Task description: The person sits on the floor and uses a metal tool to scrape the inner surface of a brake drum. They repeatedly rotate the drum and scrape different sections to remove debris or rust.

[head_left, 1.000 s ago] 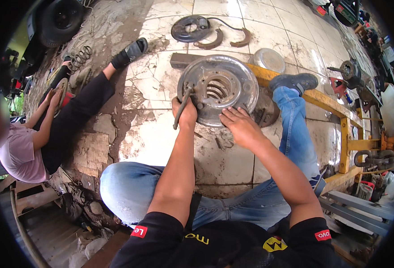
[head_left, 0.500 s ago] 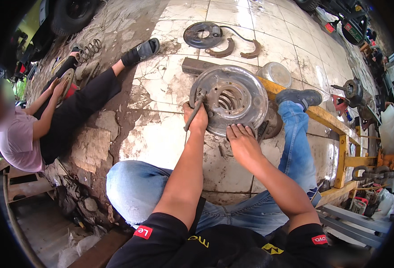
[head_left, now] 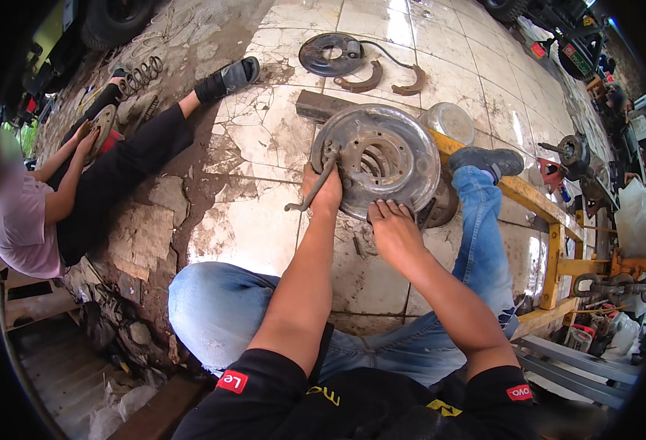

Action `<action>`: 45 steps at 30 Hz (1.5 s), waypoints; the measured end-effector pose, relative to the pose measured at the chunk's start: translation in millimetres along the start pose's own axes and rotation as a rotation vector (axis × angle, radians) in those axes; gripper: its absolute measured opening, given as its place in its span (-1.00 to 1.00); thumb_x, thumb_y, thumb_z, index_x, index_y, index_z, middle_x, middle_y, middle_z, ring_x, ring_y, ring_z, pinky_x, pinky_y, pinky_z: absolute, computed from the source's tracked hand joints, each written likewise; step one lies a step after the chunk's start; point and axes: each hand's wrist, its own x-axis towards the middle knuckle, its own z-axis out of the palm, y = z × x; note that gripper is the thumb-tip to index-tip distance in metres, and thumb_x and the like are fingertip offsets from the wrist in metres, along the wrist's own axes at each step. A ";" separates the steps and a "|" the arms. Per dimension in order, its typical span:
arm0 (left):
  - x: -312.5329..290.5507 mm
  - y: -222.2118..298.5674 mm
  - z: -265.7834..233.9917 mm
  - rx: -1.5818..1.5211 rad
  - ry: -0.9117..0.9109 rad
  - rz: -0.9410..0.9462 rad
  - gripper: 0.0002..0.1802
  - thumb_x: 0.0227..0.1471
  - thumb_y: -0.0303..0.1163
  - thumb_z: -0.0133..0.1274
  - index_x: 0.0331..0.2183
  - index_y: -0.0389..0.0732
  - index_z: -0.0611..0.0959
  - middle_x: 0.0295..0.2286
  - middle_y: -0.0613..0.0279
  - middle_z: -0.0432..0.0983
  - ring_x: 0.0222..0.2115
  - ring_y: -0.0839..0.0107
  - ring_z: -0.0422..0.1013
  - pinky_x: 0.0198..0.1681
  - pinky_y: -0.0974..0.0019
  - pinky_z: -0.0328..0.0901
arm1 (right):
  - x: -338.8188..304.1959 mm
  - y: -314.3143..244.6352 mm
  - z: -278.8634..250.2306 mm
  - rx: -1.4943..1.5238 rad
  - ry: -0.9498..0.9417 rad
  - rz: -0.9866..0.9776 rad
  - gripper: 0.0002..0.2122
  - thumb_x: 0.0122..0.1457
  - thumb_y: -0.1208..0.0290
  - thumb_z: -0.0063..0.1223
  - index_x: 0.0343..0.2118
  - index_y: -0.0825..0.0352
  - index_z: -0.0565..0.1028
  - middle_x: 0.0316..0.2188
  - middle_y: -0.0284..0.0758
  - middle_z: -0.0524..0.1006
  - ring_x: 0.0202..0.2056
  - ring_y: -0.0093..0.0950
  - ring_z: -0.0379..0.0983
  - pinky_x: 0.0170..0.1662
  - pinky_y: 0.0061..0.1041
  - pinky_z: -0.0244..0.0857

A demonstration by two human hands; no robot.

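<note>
Left hand [head_left: 325, 192] clamped on a bent metal tool [head_left: 309, 192], tip on the brake drum [head_left: 376, 160] left rim, same grip as before. Right hand [head_left: 391, 226] fingers spread flat on the drum's near edge, now slid slightly lower. Drum lies on the tiled floor [head_left: 257, 220]; bare tiles left of drum, yellow frame [head_left: 550, 242] close on its right

The floor [head_left: 264, 147] is pale, cracked tile, stained with dark grease, and gives way to broken concrete [head_left: 139, 242] on the left. Daylight glares off the tiles at the top. A yellow metal frame [head_left: 557, 249] stands on the right. 1 tyre [head_left: 114, 18] lies at the upper left.
</note>
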 end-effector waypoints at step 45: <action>-2.8 -9.0 7.4 -0.040 0.012 0.019 -0.48 0.03 -0.11 0.11 -0.16 -0.41 0.56 -0.23 -0.21 0.55 -0.16 -0.05 0.48 -0.06 0.09 0.31 | 2.4 11.5 -14.6 0.012 -0.231 -0.029 -0.45 0.09 0.37 0.15 0.12 0.52 0.29 0.16 0.00 0.33 0.20 -0.13 0.25 0.21 -0.29 0.19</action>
